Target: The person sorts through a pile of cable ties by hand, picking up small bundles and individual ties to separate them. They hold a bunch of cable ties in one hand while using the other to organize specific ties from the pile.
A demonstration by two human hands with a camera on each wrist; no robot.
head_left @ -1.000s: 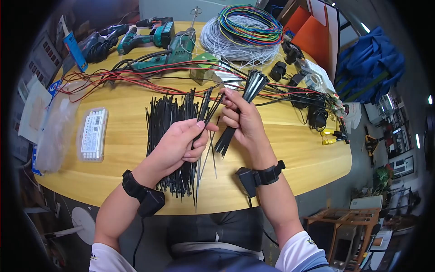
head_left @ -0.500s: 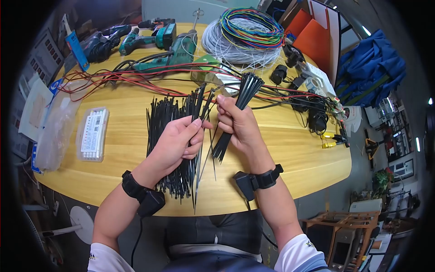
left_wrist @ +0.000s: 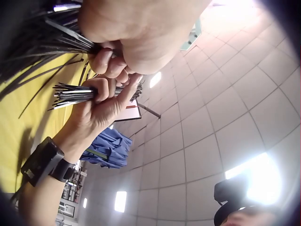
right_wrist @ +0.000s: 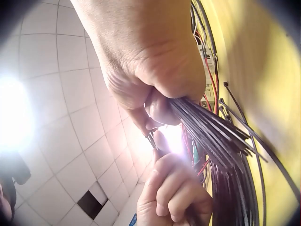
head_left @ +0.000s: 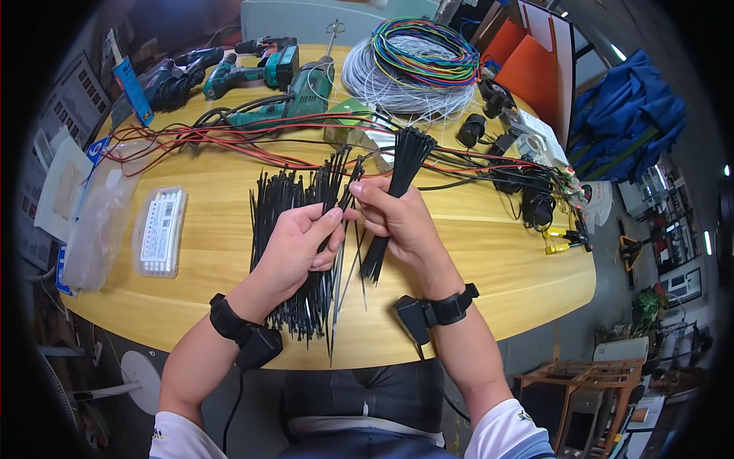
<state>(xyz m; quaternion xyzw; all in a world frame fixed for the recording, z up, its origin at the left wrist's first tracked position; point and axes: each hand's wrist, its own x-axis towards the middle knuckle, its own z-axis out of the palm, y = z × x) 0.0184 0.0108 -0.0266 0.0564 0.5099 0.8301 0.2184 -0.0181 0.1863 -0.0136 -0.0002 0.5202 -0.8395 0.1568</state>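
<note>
Left hand (head_left: 294, 249) is closed around a small cluster of black cable ties (head_left: 332, 180), the tie heads pointing away from the person and the thin tails hanging out below the fingers. By the right hand (head_left: 405, 222), a thicker bundle of black cable ties (head_left: 411, 157) is gripped in curled fingers; it is tilted slightly, with the heads fanned out above the fist and the tails below. Both hands are held close together over the worktop (head_left: 218, 222), and the right thumb and forefinger are brought up to the heads of the left cluster — whether a tie is pinched there or only touched cannot be told.

A wide pile of loose cable ties (head_left: 267, 210) is laid out on the worktop, partly covered by the left hand. To its left, a clear case of white pens (head_left: 160, 233) is seen, with a clear plastic bag (head_left: 95, 237) further left. Behind the hands, red and black wires (head_left: 218, 138) are stretched across the worktop. Beyond them, a green corded drill (head_left: 307, 92) is set down near a coil of grey cable (head_left: 405, 96), on which a multicoloured wire coil (head_left: 382, 53) is stacked. Yellow-handled clips (head_left: 562, 243) are placed near the right edge.
</note>
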